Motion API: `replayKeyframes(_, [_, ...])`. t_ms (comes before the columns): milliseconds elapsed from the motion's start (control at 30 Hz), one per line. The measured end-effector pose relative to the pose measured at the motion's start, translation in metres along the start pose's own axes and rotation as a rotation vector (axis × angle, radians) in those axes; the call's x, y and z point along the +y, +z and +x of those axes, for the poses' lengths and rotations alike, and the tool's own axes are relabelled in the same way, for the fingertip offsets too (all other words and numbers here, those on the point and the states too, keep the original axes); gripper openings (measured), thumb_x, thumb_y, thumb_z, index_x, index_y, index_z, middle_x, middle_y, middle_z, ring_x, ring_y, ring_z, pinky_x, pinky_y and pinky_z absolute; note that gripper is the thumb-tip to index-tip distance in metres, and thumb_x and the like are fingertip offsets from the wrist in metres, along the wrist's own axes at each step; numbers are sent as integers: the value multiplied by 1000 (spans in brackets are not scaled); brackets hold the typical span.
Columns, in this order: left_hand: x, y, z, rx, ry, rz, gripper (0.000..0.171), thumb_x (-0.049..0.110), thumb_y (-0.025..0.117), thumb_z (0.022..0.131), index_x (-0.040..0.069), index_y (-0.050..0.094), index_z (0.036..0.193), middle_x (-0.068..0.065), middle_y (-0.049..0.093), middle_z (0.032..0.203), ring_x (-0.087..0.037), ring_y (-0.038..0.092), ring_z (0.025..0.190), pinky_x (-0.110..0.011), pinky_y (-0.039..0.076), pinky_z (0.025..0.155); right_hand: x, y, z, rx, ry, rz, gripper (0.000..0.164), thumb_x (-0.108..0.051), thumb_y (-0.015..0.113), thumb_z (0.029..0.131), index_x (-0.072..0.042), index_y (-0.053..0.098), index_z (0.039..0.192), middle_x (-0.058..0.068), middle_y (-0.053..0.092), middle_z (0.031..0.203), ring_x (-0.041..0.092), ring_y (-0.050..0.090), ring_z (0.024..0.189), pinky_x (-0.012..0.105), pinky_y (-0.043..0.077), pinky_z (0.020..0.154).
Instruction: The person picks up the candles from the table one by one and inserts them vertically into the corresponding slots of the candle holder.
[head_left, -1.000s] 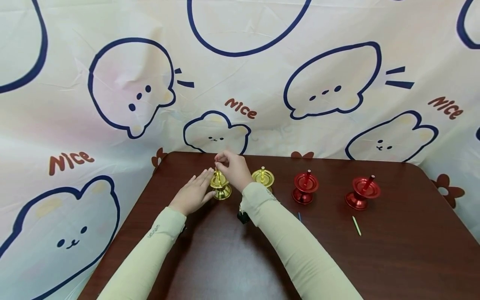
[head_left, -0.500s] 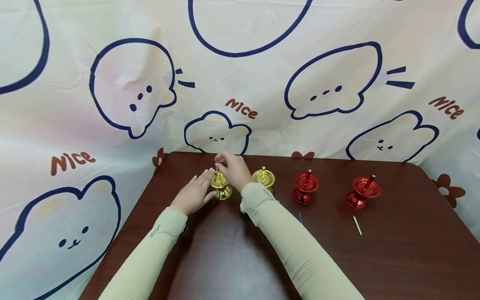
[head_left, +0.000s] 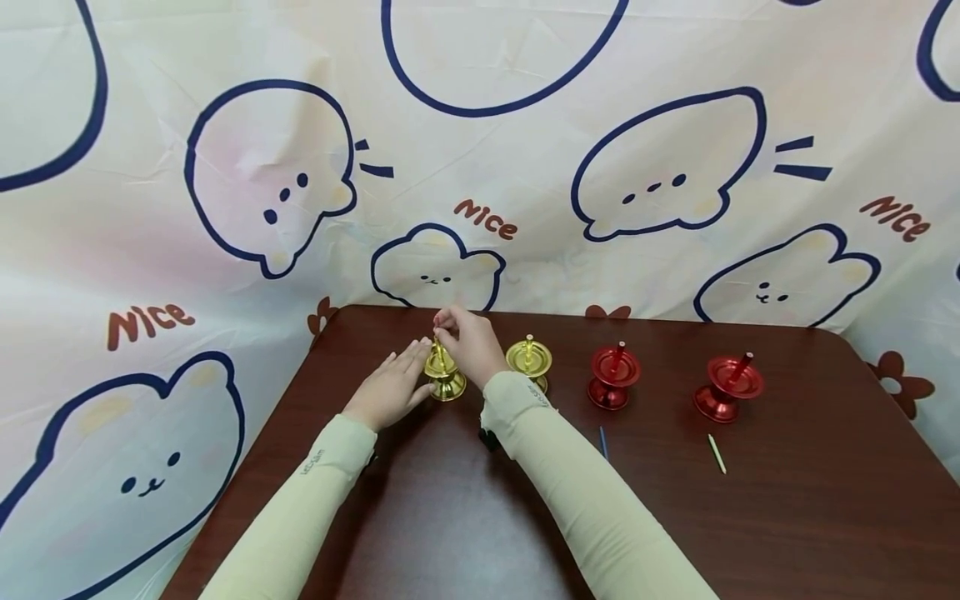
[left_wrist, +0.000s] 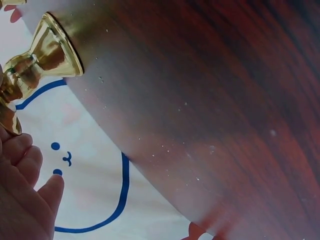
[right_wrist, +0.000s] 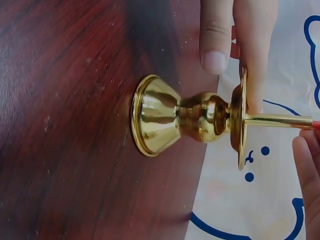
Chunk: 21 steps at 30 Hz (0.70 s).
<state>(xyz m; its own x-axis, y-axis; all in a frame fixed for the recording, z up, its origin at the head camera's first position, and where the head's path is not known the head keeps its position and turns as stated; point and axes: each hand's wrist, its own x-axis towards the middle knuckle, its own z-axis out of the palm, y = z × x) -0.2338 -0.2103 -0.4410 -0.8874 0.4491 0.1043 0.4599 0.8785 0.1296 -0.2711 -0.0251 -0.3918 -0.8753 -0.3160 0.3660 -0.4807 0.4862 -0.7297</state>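
A gold candle holder (head_left: pixel 447 386) stands upright at the back left, its dish and thin tube large in the right wrist view. My left hand (head_left: pixel 387 390) lies at its left side with straight fingers touching the dish; in the right wrist view the thumb (right_wrist: pixel 215 61) is below the rim, seemingly apart from it. My right hand (head_left: pixel 471 342) pinches a thin red candle (right_wrist: pixel 316 124) at the tube's top end. Only the candle's red lower end shows there; the fingers hide the rest.
To the right stand another gold candle holder (head_left: pixel 529 358), a red one (head_left: pixel 613 379) and a second red one (head_left: pixel 725 387). A blue candle (head_left: pixel 603 442) and a green candle (head_left: pixel 717 454) lie in front on the dark wooden table (head_left: pixel 810 500). A printed cloth (head_left: pixel 540 167) hangs behind.
Both hands keep nearly the same place at the gold candle holder. The whole head view has shifted slightly, and more of the blue candle shows beside the right sleeve.
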Motion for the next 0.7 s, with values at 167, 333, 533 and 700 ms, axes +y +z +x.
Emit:
replayKeyframes(167, [1, -1, 0, 8, 5, 0, 74, 36, 59, 103, -2, 27, 158, -17, 30, 163, -31, 26, 152, -55, 27, 119, 0, 2, -1, 20, -1, 19, 11, -8, 66, 100, -4, 68, 110, 6, 73, 103, 18, 69, 98, 31, 55, 89])
replayKeyframes(333, [2, 0, 2, -5, 7, 11, 74, 38, 58, 104, -1, 27, 159, -16, 29, 163, -30, 25, 152, -54, 27, 120, 2, 1, -3, 36, 12, 23, 12, -8, 66, 99, -6, 68, 111, 6, 73, 106, 18, 69, 101, 32, 55, 90])
replayKeyframes(533, [4, -1, 2, -23, -7, 8, 74, 38, 57, 104, 0, 26, 159, -16, 28, 164, -30, 24, 153, -53, 24, 121, 2, 1, -4, 39, 24, 38, 13, -8, 66, 99, -7, 68, 112, 6, 73, 106, 18, 69, 100, 33, 56, 89])
replayKeyframes(700, [2, -3, -1, -24, -16, 6, 75, 38, 57, 104, -1, 25, 159, -16, 28, 164, -31, 24, 152, -54, 25, 120, -2, -2, -6, 26, 46, 80, 15, -11, 67, 100, -7, 68, 114, 5, 72, 106, 18, 68, 96, 31, 56, 86])
